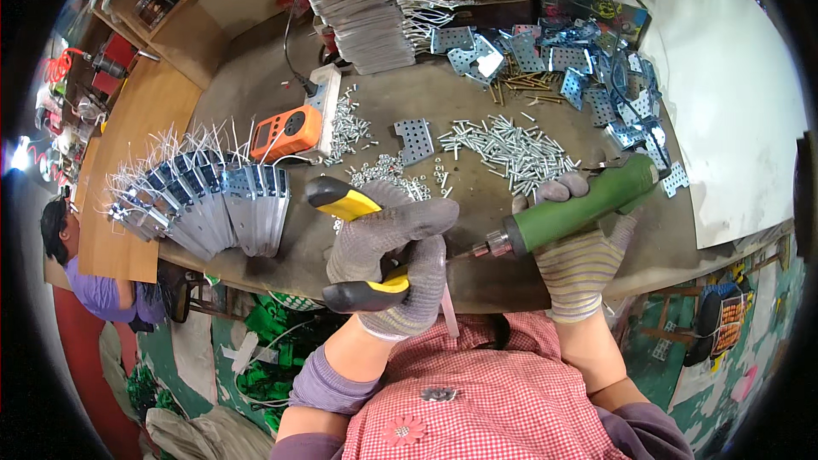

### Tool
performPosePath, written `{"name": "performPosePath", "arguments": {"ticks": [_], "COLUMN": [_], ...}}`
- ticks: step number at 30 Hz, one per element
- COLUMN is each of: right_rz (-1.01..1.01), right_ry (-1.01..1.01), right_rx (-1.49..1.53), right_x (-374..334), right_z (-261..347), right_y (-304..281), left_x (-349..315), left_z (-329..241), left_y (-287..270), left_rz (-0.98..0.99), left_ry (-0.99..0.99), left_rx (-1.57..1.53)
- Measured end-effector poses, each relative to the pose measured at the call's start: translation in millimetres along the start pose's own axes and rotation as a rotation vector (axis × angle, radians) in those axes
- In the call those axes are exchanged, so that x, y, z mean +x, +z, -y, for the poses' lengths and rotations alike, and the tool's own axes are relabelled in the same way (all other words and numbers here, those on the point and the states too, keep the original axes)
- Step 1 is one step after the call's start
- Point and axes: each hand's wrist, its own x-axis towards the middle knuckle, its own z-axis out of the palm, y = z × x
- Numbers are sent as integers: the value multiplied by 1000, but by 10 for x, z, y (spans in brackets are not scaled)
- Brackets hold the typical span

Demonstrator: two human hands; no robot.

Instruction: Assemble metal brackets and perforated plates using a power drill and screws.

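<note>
The left hand (388, 243) is curled around black-and-yellow pliers (366, 293), the handles spread apart. The right hand (579, 271) grips a green power screwdriver (588, 204), its tip pointing toward the left hand. Beyond the hands, on the counter (383, 102), lie a pile of screws (515, 153), small nuts (388, 174) and a metal plate (415, 141) with holes. Flat metal pieces (256, 209) with white wires fan out left of the left hand.

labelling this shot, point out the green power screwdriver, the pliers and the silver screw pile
Green power screwdriver (588, 206), head view: body
Pliers (338, 197), head view: upper handle grip
Silver screw pile (521, 155), head view: middle
</note>
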Motion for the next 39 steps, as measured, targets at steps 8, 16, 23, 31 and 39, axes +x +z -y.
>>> {"name": "performPosePath", "arguments": {"ticks": [8,16,23,31,39], "right_rz": [-55,-145,-147,-160,-138], "right_ry": [-37,-42,-35,-38,-71], "right_rx": [69,98,117,127,39], "right_x": [-14,19,31,37,33], "right_z": [-98,-61,-54,-59,-53], "right_y": [-81,-104,-95,-89,-141], "left_x": [-4,-28,-26,-10,18], "left_z": [132,144,191,189,232], "left_y": [23,38,-6,-40,-104], "left_rz": [-75,-58,-95,-103,-25], "left_ry": [109,24,27,22,60], "left_rx": [62,-7,-2,-12,63]}}
